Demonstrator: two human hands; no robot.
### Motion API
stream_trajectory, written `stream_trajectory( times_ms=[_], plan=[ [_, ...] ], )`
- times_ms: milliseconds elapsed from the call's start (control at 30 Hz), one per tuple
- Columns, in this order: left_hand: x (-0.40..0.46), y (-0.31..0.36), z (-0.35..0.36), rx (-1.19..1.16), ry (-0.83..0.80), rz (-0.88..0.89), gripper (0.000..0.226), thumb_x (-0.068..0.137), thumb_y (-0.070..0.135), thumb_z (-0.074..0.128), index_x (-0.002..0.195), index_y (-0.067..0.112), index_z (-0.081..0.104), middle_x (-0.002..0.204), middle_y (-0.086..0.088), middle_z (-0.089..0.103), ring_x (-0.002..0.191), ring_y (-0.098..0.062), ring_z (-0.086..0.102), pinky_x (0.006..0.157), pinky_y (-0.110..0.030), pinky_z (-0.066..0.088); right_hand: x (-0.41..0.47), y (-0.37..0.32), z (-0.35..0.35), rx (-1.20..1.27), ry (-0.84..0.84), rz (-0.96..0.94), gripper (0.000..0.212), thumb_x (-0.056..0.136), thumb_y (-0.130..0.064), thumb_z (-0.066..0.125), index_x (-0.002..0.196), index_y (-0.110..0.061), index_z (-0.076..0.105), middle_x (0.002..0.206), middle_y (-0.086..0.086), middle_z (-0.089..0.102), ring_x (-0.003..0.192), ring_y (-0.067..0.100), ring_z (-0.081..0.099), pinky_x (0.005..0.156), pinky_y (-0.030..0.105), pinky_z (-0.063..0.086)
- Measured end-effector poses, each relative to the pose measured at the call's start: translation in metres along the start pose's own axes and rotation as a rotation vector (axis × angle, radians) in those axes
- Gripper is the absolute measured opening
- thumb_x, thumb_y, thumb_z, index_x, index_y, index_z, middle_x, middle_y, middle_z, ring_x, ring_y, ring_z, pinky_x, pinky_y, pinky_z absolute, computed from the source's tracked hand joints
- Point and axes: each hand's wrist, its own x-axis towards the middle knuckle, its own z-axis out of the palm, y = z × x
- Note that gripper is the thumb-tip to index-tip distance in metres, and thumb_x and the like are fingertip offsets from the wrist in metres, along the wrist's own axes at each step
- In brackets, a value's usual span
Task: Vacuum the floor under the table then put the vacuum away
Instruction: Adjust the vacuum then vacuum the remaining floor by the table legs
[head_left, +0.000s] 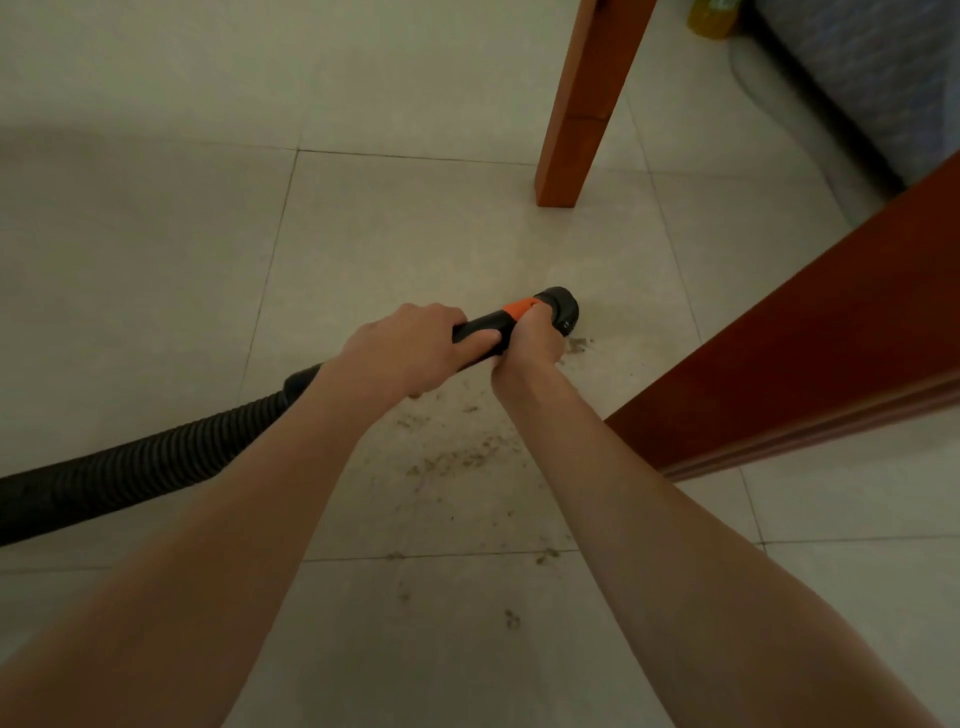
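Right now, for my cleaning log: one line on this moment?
hands: left hand, right hand grip vacuum nozzle | floor: debris remains

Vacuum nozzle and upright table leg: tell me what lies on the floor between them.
Head view: only bare tile floor lies between the vacuum nozzle and the table leg. The debris lies nearer the person.
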Motion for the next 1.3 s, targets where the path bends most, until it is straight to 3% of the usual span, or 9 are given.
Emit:
stream_trajectory(
  times_ms=[133,267,467,533,633,800,1033,1200,1300],
  plan=[
    [-0.008,-0.013,-0.011,-0.081,-0.02,-0.04,0.043,0.095,0.055,0.035,0.103,0.02,0.057,0.07,-0.004,0.063,0.053,-0.017,0.058,0.062,-0.029,0.049,-0.006,0.005,0.003,0.065,-0.105,0.05,0.019,0.095,-0.011,0.044,0.076,-0.01,0.043,0.075,0.007,0.051,0.062,0.018,0.052,0.06,0.031,0.046],
    [-0.012,-0.017,-0.015,-0.133,-0.023,-0.055,0.042,0.095,0.053,0.038,0.103,0.018,0.059,0.068,-0.005,0.063,0.05,-0.017,0.056,0.055,-0.025,0.047,-0.009,0.007,0.005,0.069,-0.146,0.076,0.014,0.095,-0.019,0.047,0.094,-0.005,0.051,0.077,0.008,0.054,0.063,0.018,0.054,0.057,0.03,0.049],
    [-0.012,-0.008,-0.016,-0.118,-0.031,-0.013,0.041,0.094,0.055,0.038,0.102,0.022,0.06,0.065,-0.004,0.063,0.049,-0.016,0.056,0.052,-0.024,0.047,-0.009,0.007,0.0,0.101,-0.053,0.045,0.034,0.097,-0.036,0.044,0.111,-0.005,0.049,0.087,0.007,0.058,0.067,0.02,0.056,0.068,0.034,0.049],
    [-0.01,-0.004,-0.01,-0.118,-0.038,0.006,0.041,0.094,0.056,0.037,0.103,0.023,0.06,0.066,-0.004,0.063,0.05,-0.016,0.057,0.055,-0.025,0.048,-0.008,0.005,-0.006,0.082,0.015,0.05,0.041,0.097,-0.04,0.043,0.119,-0.005,0.046,0.097,0.009,0.058,0.074,0.022,0.056,0.062,0.032,0.046],
    [-0.008,0.004,-0.002,-0.111,-0.044,0.012,0.041,0.094,0.056,0.036,0.104,0.024,0.059,0.066,-0.003,0.063,0.051,-0.016,0.057,0.06,-0.028,0.05,-0.004,0.002,-0.013,0.089,0.062,0.042,0.034,0.097,-0.038,0.045,0.108,-0.006,0.045,0.082,0.004,0.053,0.067,0.018,0.053,0.05,0.028,0.04],
    [-0.002,0.013,0.009,-0.054,0.004,0.049,0.046,0.094,0.058,0.034,0.1,0.021,0.059,0.067,-0.001,0.06,0.053,-0.016,0.057,0.061,-0.028,0.048,0.002,-0.002,-0.018,0.126,0.09,0.025,0.028,0.096,-0.033,0.046,0.101,-0.005,0.046,0.077,0.004,0.052,0.065,0.019,0.052,0.061,0.033,0.045],
    [0.0,0.012,0.013,-0.031,0.01,0.082,0.046,0.094,0.056,0.035,0.103,0.018,0.059,0.067,0.001,0.057,0.053,-0.014,0.053,0.063,-0.032,0.048,0.002,-0.003,-0.018,0.16,0.097,0.01,0.02,0.095,-0.027,0.044,0.097,-0.007,0.047,0.075,0.005,0.05,0.063,0.019,0.05,0.055,0.031,0.042],
    [-0.013,-0.008,0.003,-0.037,-0.055,0.052,0.041,0.095,0.053,0.036,0.104,0.019,0.059,0.066,-0.001,0.058,0.052,-0.015,0.054,0.063,-0.029,0.049,-0.001,0.011,-0.014,0.109,-0.01,0.05,0.021,0.097,-0.026,0.04,0.086,-0.009,0.049,0.074,0.005,0.051,0.063,0.018,0.051,0.053,0.029,0.042],
    [-0.023,-0.024,-0.008,-0.04,-0.079,-0.009,0.039,0.094,0.054,0.038,0.103,0.022,0.058,0.065,-0.003,0.06,0.051,-0.017,0.056,0.06,-0.027,0.049,-0.006,0.026,-0.004,0.106,-0.107,0.092,0.018,0.096,-0.025,0.04,0.099,-0.008,0.048,0.078,0.006,0.054,0.066,0.018,0.054,0.06,0.03,0.049]
  ],
)
